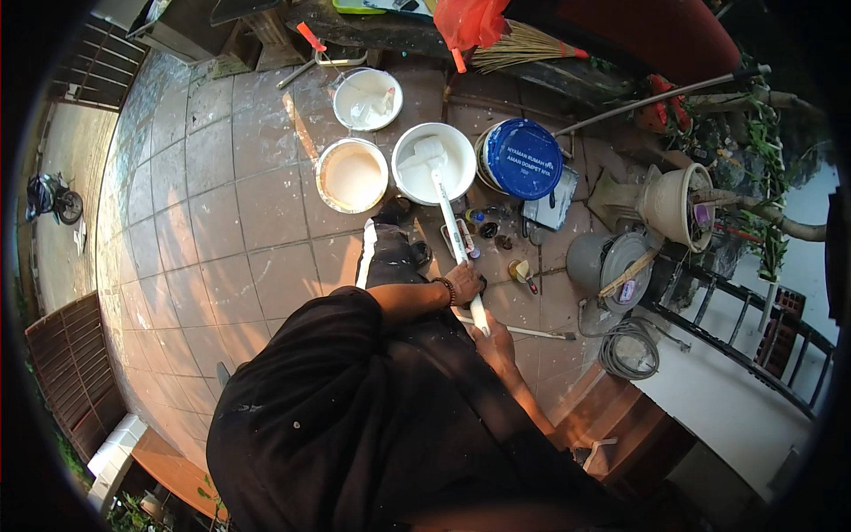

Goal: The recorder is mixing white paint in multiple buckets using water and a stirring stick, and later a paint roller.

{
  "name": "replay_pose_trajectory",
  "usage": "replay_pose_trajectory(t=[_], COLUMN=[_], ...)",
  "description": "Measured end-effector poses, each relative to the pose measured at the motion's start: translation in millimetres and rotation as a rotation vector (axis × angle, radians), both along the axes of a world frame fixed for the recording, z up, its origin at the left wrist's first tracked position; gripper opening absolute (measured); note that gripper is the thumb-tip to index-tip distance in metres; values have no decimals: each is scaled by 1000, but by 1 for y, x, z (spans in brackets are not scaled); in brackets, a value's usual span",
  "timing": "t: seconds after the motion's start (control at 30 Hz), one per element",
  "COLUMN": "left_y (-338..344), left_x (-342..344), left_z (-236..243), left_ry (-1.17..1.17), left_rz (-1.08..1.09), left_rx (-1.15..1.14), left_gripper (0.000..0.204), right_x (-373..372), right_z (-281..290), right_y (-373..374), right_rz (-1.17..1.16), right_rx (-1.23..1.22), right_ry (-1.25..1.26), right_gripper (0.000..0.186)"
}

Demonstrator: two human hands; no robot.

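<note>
My left hand [463, 284], with a beaded bracelet at its wrist, is closed around the middle of a long white paddle-like tool [448, 208]. My right hand [496, 344] grips the same tool near its lower end, close to my body. The tool slants away from me, and its broad, paint-coated head rests inside a white bucket [473, 174] of white paint. Paint hides the head's exact shape. To the left stands a tub of cream-coloured paint [321, 188], and behind it another white bucket [400, 111] with white material inside. A blue-lidded paint pail [523, 158] stands just right.
Small bottles [475, 215] and a brush [521, 270] lie on the tiled floor [266, 208]. Farther right are a grey bucket [589, 266], a coiled hose [651, 359], a black ladder [705, 301] and a plant pot [665, 204]. A straw broom [523, 49] lies at the back.
</note>
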State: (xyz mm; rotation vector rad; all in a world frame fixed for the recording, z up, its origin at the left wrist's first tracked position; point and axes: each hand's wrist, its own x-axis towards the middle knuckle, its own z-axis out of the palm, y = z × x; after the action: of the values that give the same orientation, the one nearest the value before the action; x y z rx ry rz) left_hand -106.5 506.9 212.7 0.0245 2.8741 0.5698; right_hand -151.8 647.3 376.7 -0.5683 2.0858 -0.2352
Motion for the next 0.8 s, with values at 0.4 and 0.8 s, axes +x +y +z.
replay_pose_trajectory(t=[0.4,0.8], left_y=[23,28], left_x=[-8,-15], left_z=[15,39], left_ry=[3,-177], left_rz=[4,-108], left_rx=[140,241], left_gripper=[24,36], right_x=[3,-10], right_z=[25,18], right_y=[35,85], right_rz=[312,415], right_rx=[126,-104], right_ry=[284,418], right_gripper=[69,70])
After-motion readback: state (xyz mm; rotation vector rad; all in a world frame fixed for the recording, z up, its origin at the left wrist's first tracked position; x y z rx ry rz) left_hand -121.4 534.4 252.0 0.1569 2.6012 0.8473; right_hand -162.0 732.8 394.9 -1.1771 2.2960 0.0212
